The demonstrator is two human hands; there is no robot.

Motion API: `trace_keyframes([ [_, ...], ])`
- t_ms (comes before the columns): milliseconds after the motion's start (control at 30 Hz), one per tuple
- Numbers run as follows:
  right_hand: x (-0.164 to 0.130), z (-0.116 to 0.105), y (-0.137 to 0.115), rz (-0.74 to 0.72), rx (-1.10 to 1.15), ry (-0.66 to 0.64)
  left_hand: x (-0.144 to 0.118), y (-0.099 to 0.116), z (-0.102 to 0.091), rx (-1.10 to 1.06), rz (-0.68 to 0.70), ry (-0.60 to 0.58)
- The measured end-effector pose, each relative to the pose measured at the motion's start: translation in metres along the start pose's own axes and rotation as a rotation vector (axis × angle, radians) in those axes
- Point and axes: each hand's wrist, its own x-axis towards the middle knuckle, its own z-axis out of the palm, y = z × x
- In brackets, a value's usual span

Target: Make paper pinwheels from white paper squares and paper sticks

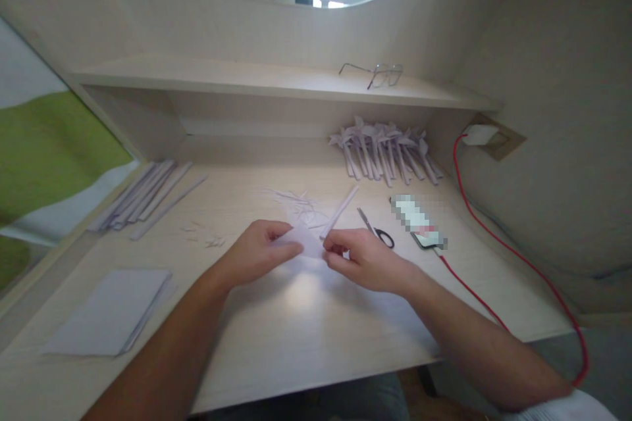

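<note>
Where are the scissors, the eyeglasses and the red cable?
scissors (376, 229): head view, where blades meet handles.
eyeglasses (379, 74): head view, frame on the shelf.
red cable (498, 241): head view, middle stretch across the desk.

On the desk (316, 335), paper sheets (111, 309) lie front left, with rolled strips (143, 194) behind them. Scissors (375, 229) and a phone (419, 222) lie right of centre, with folded paper pieces (385, 151) behind them. Glasses (378, 74) rest on the shelf (222, 75) above.

Matt pale wood-grain desk (306, 322), white paper strip (340, 210)
</note>
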Motion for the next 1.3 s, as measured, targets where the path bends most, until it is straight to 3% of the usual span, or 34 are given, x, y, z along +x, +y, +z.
trace_keyframes([
  [33, -0.002, -0.001, 0.001, 0.021, -0.004, 0.017, 0.001, -0.001, 0.000, -0.023, -0.029, -0.055],
  [100, -0.008, -0.007, 0.007, 0.097, -0.028, 0.091, 0.003, -0.002, 0.001, -0.079, -0.055, -0.047],
  [200, -0.024, -0.021, 0.029, 0.379, -0.265, 0.281, 0.005, -0.005, 0.002, -0.156, -0.063, 0.014],
  [300, -0.036, -0.032, 0.054, 0.689, -0.476, 0.155, 0.006, -0.006, 0.001, -0.204, -0.045, 0.018],
  [367, -0.039, -0.034, 0.067, 0.734, -0.468, 0.077, 0.005, -0.007, 0.001, -0.219, -0.039, 0.021],
  [767, -0.036, -0.036, 0.088, 0.767, -0.219, -0.028, 0.007, -0.011, -0.002, -0.247, -0.016, 0.106],
  [1067, -0.049, -0.041, 0.087, 0.643, 0.199, -0.070, 0.008, -0.005, -0.003, -0.333, -0.012, 0.121],
  [1300, -0.039, -0.023, 0.077, 0.465, 0.589, -0.105, 0.008, -0.002, -0.005, -0.396, -0.012, 0.155],
])
